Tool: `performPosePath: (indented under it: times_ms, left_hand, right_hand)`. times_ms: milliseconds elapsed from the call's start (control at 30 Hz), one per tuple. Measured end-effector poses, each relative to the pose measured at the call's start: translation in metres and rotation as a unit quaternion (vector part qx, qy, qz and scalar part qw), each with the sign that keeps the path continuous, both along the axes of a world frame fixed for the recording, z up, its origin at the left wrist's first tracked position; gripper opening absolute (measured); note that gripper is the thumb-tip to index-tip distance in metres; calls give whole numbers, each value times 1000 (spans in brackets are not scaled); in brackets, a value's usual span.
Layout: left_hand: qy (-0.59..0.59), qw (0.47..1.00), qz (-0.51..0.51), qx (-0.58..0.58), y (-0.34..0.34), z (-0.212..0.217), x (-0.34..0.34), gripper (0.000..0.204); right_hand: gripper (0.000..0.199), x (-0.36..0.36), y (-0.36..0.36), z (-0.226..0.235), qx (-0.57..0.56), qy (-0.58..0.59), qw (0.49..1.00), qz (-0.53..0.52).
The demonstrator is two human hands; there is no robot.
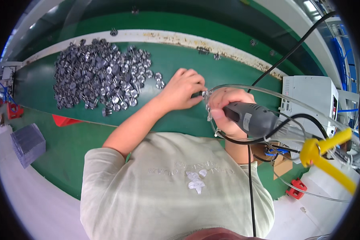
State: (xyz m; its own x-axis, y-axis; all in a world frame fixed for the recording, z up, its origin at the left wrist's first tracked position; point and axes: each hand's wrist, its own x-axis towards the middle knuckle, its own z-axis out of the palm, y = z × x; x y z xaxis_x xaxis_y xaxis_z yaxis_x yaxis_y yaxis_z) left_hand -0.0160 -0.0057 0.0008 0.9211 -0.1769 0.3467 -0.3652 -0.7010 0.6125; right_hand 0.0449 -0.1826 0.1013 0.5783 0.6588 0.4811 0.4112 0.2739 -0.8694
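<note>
My right hand (225,105) is wrapped around a grey electric screwdriver (255,119), held sideways with its tip toward my left hand. At that tip, a clear fitting (206,95) joins a clear tube. Beside it, the fingers of my left hand (184,89) are closed on a small dark part (197,95), mostly covered by them. The two hands nearly meet above the green work surface (172,120). Left of my left hand spreads a large pile of small black parts with shiny metal faces (104,76); a few lie apart at its right edge.
A worn white ledge (164,38) runs along the back, with a few loose parts near it. On the right stand a white machine (308,100), black cables and a yellow strap (328,160). Red items (66,120) and a grey stack (28,144) are low on the left.
</note>
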Motion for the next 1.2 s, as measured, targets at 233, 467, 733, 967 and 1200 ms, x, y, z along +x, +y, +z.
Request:
performPosePath:
  times_ms: [233,467,733,967,1200]
  left_hand:
    - [15,999,31,6,13,23,13,25]
    - [-1,961,265,85,100,2,137,39]
    - [97,993,-67,12,62,41,41,53]
    - [158,984,-52,-60,13,16,2,31]
    - [90,996,1,2,0,10,2,41]
  right_hand:
    - [35,10,-33,40,241,72,968,7]
    - [30,18,-17,11,219,96,971,-23]
    - [32,10,-39,5,193,90,976,-41]
    - [29,14,-32,9,161,88,983,14]
    - [32,13,-25,2,148,100,984,-10]
